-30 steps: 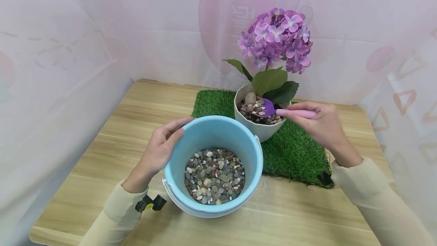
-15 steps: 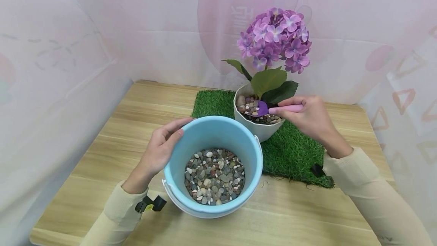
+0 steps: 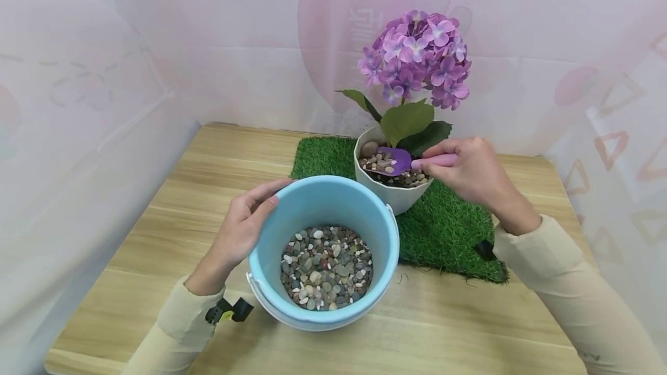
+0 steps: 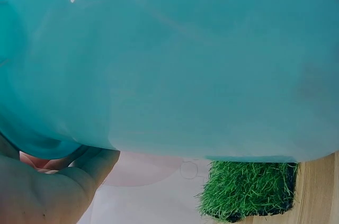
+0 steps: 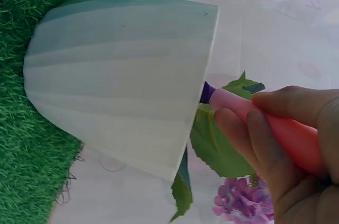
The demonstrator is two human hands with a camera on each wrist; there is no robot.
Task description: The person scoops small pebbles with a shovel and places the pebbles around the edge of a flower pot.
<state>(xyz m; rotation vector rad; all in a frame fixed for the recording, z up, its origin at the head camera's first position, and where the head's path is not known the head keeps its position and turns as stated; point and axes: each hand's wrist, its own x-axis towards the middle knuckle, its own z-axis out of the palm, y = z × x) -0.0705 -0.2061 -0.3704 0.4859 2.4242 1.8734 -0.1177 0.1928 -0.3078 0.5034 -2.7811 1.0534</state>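
Note:
My right hand [image 3: 471, 169] grips the pink handle of a small trowel [image 3: 398, 161] with a purple blade. The blade lies low inside the white pot [image 3: 393, 198], over its pebbles, with small stones along its front. A purple hydrangea [image 3: 417, 62] with green leaves stands in that pot. Seen from the right wrist, the pot [image 5: 122, 75] hides nearly all of the blade, while thumb and fingers wrap the pink handle [image 5: 280, 128]. My left hand [image 3: 242, 224] holds the rim of a light blue bucket [image 3: 325, 187], thumb by the edge. Pebbles [image 3: 327, 268] cover the bucket's bottom.
Under the pot lies a green artificial grass mat [image 3: 448, 242] on the wooden table [image 3: 172, 230]. The bucket stands in front of the pot, close to it. A white handle [image 3: 266, 302] hangs on the bucket's outside. Pale printed sheets [image 3: 234, 74] enclose the table's back and sides.
My right hand has moved left and slightly up in the head view, bringing the trowel lower and deeper into the pot. The left hand and bucket have stayed almost still.

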